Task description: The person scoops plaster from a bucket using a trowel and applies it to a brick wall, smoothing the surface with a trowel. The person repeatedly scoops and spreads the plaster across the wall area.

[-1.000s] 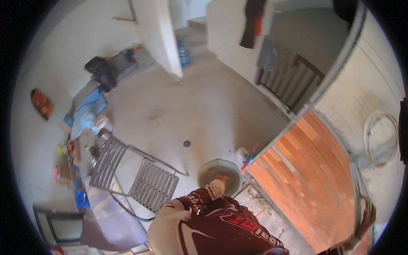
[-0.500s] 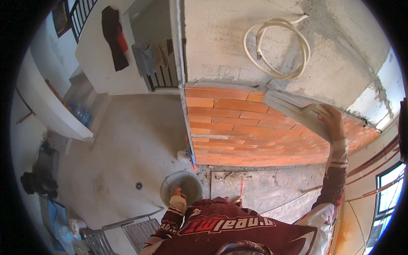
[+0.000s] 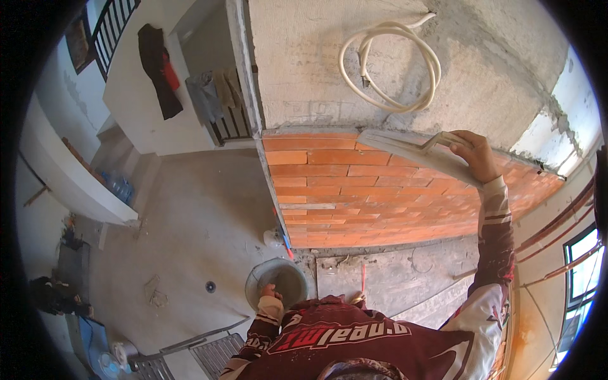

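Observation:
My right hand (image 3: pixel 473 154) is closed on the handle of a long pale plastering trowel (image 3: pixel 399 147), whose blade lies along the seam between the orange brick wall (image 3: pixel 348 183) and the rough pale plaster band (image 3: pixel 304 76) above it. My left hand (image 3: pixel 269 292) is low in the view, fingers curled around what appears to be the thin handle of a round grey bucket (image 3: pixel 288 282). Both forearms are in maroon and white sleeves. A coiled white cable (image 3: pixel 386 63) hangs on the plaster just above the trowel.
A folding metal chair (image 3: pixel 209 351) stands below left on the concrete floor (image 3: pixel 183 221). A water bottle (image 3: pixel 118 187) is by a step. Dark clothing (image 3: pixel 155 69) hangs on a left wall. A board (image 3: pixel 342 278) lies under the brick wall. A window (image 3: pixel 579 266) is at right.
My view has swung from the floor toward the brick wall. Over the last half second my right hand has moved up and left with the trowel. My left hand stays at the bucket.

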The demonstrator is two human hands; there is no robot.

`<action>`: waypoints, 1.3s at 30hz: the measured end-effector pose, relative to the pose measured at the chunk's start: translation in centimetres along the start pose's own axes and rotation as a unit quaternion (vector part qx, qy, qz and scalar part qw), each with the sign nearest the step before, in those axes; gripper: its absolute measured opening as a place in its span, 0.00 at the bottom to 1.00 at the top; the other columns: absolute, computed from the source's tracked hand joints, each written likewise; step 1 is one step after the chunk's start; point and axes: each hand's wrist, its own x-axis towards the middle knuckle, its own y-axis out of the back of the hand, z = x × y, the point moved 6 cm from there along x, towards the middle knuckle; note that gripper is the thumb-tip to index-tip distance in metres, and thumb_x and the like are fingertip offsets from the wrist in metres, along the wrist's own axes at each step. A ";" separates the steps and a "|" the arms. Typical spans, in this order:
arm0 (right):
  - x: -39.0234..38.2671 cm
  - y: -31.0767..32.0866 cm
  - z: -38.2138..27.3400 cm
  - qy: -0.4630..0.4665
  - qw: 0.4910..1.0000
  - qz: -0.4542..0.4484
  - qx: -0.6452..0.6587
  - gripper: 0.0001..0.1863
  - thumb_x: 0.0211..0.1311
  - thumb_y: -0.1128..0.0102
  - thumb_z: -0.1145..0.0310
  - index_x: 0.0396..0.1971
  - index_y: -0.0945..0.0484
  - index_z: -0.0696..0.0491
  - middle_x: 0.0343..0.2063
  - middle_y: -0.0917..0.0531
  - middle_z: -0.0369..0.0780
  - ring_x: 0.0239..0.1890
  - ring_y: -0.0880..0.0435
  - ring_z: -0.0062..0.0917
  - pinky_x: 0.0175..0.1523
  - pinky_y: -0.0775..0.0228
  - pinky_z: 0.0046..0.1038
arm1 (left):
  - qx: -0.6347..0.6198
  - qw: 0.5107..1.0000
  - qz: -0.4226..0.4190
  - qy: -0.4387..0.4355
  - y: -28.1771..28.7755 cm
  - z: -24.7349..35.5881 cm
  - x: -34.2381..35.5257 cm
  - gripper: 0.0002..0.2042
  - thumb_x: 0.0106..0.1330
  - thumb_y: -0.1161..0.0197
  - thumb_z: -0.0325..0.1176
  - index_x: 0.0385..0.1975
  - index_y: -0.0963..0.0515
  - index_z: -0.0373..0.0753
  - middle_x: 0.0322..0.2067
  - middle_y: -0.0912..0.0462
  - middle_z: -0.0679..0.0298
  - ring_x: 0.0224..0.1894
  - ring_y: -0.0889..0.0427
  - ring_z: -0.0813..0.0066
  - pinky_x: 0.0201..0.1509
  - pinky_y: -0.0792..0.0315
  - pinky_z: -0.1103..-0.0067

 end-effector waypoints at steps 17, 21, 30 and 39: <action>0.2 -1.4 3.5 0.003 0.999 -0.012 0.035 0.20 0.61 0.54 0.54 0.40 0.27 0.57 0.18 0.37 0.28 0.12 0.48 0.07 0.16 0.60 0.14 | 0.298 0.934 0.114 -0.163 2.7 -0.8 4.7 0.15 0.56 0.48 0.41 0.18 0.26 0.36 0.11 0.29 0.57 0.14 0.29 0.62 0.19 0.39 0.65; 0.3 -4.1 2.9 -0.012 0.994 -0.016 0.104 0.17 0.62 0.53 0.55 0.34 0.28 0.56 0.17 0.38 0.27 0.12 0.48 0.06 0.16 0.61 0.13 | 0.322 0.924 0.124 -0.165 2.4 -0.5 4.1 0.14 0.55 0.47 0.42 0.24 0.24 0.37 0.20 0.25 0.54 0.22 0.26 0.59 0.26 0.35 0.64; 1.7 -2.5 8.1 -0.027 0.996 -0.016 0.089 0.15 0.62 0.53 0.58 0.29 0.29 0.55 0.18 0.42 0.28 0.21 0.46 0.12 0.25 0.56 0.17 | 0.470 0.846 0.115 -0.226 2.6 1.2 1.8 0.17 0.52 0.46 0.46 0.36 0.22 0.43 0.40 0.23 0.50 0.44 0.25 0.50 0.46 0.31 0.66; -1.7 -1.9 4.1 -0.013 0.995 0.089 0.034 0.16 0.58 0.51 0.60 0.40 0.27 0.56 0.25 0.31 0.32 0.23 0.38 0.14 0.27 0.45 0.17 | 0.525 0.705 0.101 -0.466 1.5 1.6 -2.9 0.13 0.54 0.45 0.42 0.36 0.25 0.44 0.28 0.23 0.57 0.31 0.25 0.60 0.36 0.31 0.67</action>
